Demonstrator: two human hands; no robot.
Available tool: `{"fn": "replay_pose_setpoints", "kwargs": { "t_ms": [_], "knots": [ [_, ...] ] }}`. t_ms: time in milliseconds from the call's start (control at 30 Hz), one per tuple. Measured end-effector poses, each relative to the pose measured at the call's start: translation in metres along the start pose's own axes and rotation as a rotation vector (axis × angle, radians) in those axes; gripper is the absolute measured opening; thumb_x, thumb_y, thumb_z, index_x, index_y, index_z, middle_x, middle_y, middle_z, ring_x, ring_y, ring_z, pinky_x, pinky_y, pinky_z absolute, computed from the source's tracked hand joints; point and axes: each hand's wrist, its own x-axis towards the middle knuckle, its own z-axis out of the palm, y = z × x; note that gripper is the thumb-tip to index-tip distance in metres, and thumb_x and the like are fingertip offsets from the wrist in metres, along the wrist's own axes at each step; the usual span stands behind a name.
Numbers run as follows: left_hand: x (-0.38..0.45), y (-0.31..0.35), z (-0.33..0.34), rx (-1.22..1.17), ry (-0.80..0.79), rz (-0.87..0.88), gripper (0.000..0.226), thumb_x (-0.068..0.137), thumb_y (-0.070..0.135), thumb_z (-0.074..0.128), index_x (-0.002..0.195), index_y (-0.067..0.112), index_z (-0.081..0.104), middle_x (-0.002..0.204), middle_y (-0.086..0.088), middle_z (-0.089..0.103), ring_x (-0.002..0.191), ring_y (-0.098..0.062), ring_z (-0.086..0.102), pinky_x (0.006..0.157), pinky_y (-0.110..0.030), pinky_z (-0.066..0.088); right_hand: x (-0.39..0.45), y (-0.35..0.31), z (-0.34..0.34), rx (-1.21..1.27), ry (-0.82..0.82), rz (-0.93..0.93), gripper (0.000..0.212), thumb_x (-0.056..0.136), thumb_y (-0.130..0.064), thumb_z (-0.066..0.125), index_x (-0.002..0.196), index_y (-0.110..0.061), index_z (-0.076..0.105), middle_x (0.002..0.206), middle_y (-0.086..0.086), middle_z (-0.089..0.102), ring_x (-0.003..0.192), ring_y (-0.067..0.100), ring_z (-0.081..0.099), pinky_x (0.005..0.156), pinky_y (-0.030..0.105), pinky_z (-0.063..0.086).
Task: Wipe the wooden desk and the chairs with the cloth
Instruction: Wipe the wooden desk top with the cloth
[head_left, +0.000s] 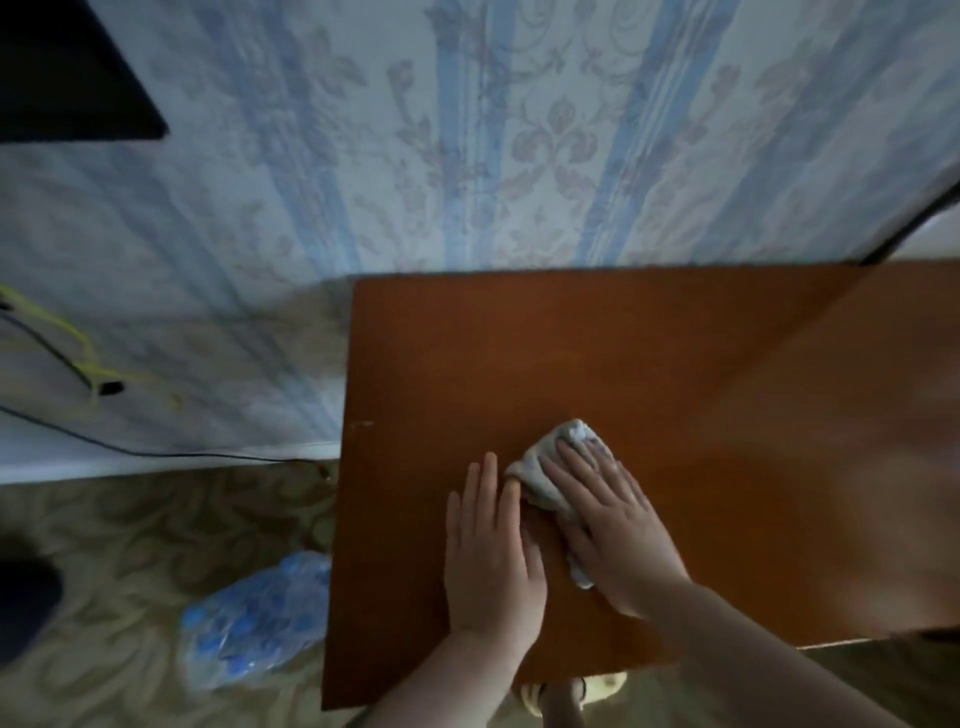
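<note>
A reddish-brown wooden desk (597, 353) fills the middle and right of the head view, its back edge against the wall. A crumpled grey-white cloth (545, 467) lies on the desk's near left part. My right hand (613, 530) lies flat on the cloth with straight, spread fingers and presses it onto the wood. Beside it on the left, my left hand (491, 561) rests flat on the bare desk, its fingertips touching the cloth's left edge. No chair is in view.
Striped floral wallpaper (467, 156) rises behind the desk. Left of the desk, a clear plastic bag of blue caps (249, 618) lies on the patterned floor. Cables (78, 364) run along the wall at far left. A dark screen corner (67, 78) hangs at top left.
</note>
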Motion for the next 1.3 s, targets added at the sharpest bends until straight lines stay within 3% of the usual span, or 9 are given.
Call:
{"fn": "replay_pose_setpoints", "kwargs": {
  "t_ms": [267, 433, 600, 733, 833, 933, 1100, 1200, 1300],
  "knots": [
    [-0.030, -0.046, -0.021, 0.098, -0.050, 0.025, 0.052, 0.090, 0.029, 0.036, 0.137, 0.011, 0.048, 0.149, -0.009, 0.040, 0.143, -0.023, 0.028, 0.112, -0.043, 0.021, 0.099, -0.082, 0.002, 0.172, 0.302, 0.596, 0.059, 0.100, -0.031, 0.036, 0.155, -0.031, 0.014, 0.163, -0.004, 0.006, 0.149, 0.017, -0.004, 0.121, 0.039, -0.002],
    [-0.032, -0.053, -0.014, 0.284, -0.260, -0.061, 0.070, 0.083, 0.039, 0.032, 0.144, 0.004, 0.038, 0.149, -0.022, 0.032, 0.139, -0.039, 0.021, 0.116, -0.046, -0.002, 0.145, -0.170, 0.015, 0.219, 0.119, -0.123, 0.061, 0.094, -0.012, 0.052, 0.151, -0.021, 0.032, 0.161, -0.002, 0.019, 0.149, 0.017, 0.005, 0.117, 0.025, -0.006],
    [-0.031, -0.044, -0.025, 0.162, -0.092, -0.071, 0.051, 0.085, 0.032, 0.038, 0.126, 0.006, 0.055, 0.130, -0.016, 0.054, 0.125, -0.032, 0.045, 0.110, -0.045, 0.020, 0.124, -0.157, -0.016, 0.453, -0.062, -0.538, 0.050, 0.093, 0.002, 0.050, 0.140, -0.015, 0.052, 0.149, -0.002, 0.045, 0.143, 0.010, 0.026, 0.117, 0.016, 0.009],
    [-0.028, -0.042, -0.029, 0.107, -0.069, -0.049, 0.057, 0.089, 0.032, 0.035, 0.139, 0.007, 0.047, 0.147, -0.014, 0.042, 0.139, -0.027, 0.035, 0.110, -0.045, 0.021, 0.112, -0.113, -0.029, 0.560, 0.339, 0.079, 0.047, 0.097, -0.005, 0.045, 0.140, -0.023, 0.050, 0.148, -0.006, 0.044, 0.139, 0.011, 0.035, 0.114, 0.032, 0.031],
    [-0.027, -0.043, -0.027, 0.097, -0.076, -0.048, 0.058, 0.089, 0.032, 0.034, 0.139, 0.007, 0.047, 0.147, -0.014, 0.041, 0.140, -0.027, 0.034, 0.111, -0.045, 0.020, 0.105, -0.110, -0.019, 0.178, 0.200, 0.494, 0.049, 0.097, -0.019, 0.048, 0.143, -0.032, 0.042, 0.151, -0.005, 0.034, 0.135, 0.021, 0.030, 0.102, 0.041, 0.041],
    [-0.025, -0.045, -0.026, 0.171, -0.207, -0.010, 0.068, 0.083, 0.041, 0.029, 0.139, 0.006, 0.047, 0.145, -0.019, 0.043, 0.139, -0.036, 0.032, 0.116, -0.050, 0.012, 0.113, -0.157, -0.014, 0.159, 0.111, 0.452, 0.045, 0.092, -0.018, 0.050, 0.134, -0.032, 0.040, 0.143, 0.003, 0.029, 0.128, 0.030, 0.027, 0.078, 0.037, 0.045],
    [-0.029, -0.050, -0.029, 0.356, -0.359, 0.097, 0.085, 0.077, 0.049, -0.007, 0.152, 0.009, -0.001, 0.159, -0.017, -0.009, 0.144, -0.040, -0.013, 0.114, -0.055, -0.015, 0.127, -0.224, -0.016, 0.465, -0.123, -0.247, 0.042, 0.092, -0.009, 0.053, 0.131, -0.026, 0.051, 0.127, 0.000, 0.044, 0.118, 0.021, 0.037, 0.093, 0.033, 0.039],
    [-0.028, -0.046, -0.026, 0.192, -0.219, -0.013, 0.072, 0.081, 0.041, 0.027, 0.139, 0.002, 0.045, 0.146, -0.021, 0.041, 0.140, -0.038, 0.026, 0.114, -0.051, 0.013, 0.105, -0.174, -0.024, 0.458, 0.282, -0.004, 0.049, 0.086, -0.010, 0.059, 0.132, -0.028, 0.055, 0.126, -0.002, 0.049, 0.115, 0.018, 0.040, 0.095, 0.035, 0.037],
    [-0.027, -0.046, -0.027, 0.091, -0.017, -0.042, 0.062, 0.086, 0.031, 0.033, 0.143, 0.007, 0.040, 0.152, -0.012, 0.034, 0.144, -0.026, 0.024, 0.113, -0.045, 0.018, 0.055, -0.105, -0.015, 0.267, 0.309, 0.309, 0.049, 0.091, -0.020, 0.057, 0.138, -0.030, 0.050, 0.139, 0.001, 0.042, 0.129, 0.024, 0.034, 0.105, 0.041, 0.029]
  ]
}}
